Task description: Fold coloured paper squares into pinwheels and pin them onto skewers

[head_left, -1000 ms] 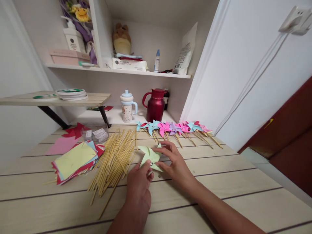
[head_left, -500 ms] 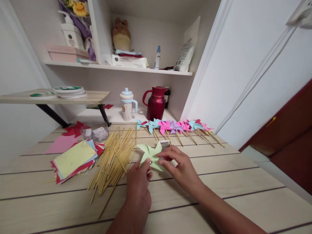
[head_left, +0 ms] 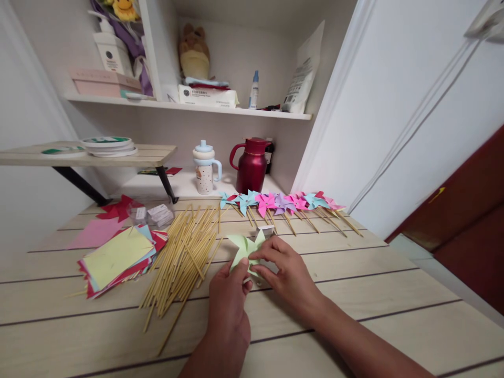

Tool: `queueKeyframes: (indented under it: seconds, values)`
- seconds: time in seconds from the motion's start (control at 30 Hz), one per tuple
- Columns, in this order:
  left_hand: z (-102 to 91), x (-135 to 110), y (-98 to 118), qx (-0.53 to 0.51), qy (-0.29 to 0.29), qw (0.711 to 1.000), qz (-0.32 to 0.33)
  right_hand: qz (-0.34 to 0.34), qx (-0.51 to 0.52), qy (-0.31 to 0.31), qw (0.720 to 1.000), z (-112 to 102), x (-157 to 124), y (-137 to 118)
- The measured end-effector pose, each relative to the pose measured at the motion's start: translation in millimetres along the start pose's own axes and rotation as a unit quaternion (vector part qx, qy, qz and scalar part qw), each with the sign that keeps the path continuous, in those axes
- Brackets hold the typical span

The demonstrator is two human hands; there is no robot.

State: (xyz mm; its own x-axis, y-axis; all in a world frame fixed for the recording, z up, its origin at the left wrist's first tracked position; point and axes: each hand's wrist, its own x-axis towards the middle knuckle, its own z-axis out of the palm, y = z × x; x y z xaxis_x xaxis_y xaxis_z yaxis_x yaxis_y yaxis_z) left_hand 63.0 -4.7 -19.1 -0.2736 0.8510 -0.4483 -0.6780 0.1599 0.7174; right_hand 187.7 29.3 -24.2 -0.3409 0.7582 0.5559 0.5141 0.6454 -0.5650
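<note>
Pinwheel point(head_left: 237, 245): lt green, betw. hands just over tabletop point(head_left: 374, 289), R of sticks point(head_left: 179, 262).
Pinwheel centre: step prob. fastening; next move likely needs steady L hold + fine R fingertip work.
L hand point(head_left: 229, 294): clamped on pinwheel, thumb on top nr centre.
R hand point(head_left: 289, 268): thumb + index close tog. at centre; pinching anything? can't tell.

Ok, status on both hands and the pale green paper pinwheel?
Left hand pinches pale green paper pinwheel. Right hand at its centre, grip unclear. Thin tan sticks beside left hand, not blocking.
</note>
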Motion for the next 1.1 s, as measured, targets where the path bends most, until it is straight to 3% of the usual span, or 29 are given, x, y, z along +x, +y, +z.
queueKeyframes:
  seconds: [0.43,0.57,0.67,0.77,0.87,1.1]
  values:
    - [0.8,-3,1,-0.035,-0.005,0.999,-0.029,0.001,-0.012,-0.022,1.0,-2,1,-2]
    - [0.5,-3,4,-0.026,0.0,1.0,-0.017,0.045,0.052,-0.018,0.997,-11,6,-5]
    - [-0.9,1,10,-0.003,0.024,0.999,0.031,0.103,0.077,-0.009,0.992,-26,11,1]
    - [-2.6,3,17,0.019,0.041,0.996,0.079,0.168,0.043,-0.078,0.982,-41,12,16]
    - [-3.1,4,21,0.024,0.051,0.995,0.083,0.187,0.048,-0.147,0.97,-45,9,32]
    - [-1.5,6,22,0.013,0.05,0.997,0.061,0.215,0.086,-0.198,0.953,-32,5,48]
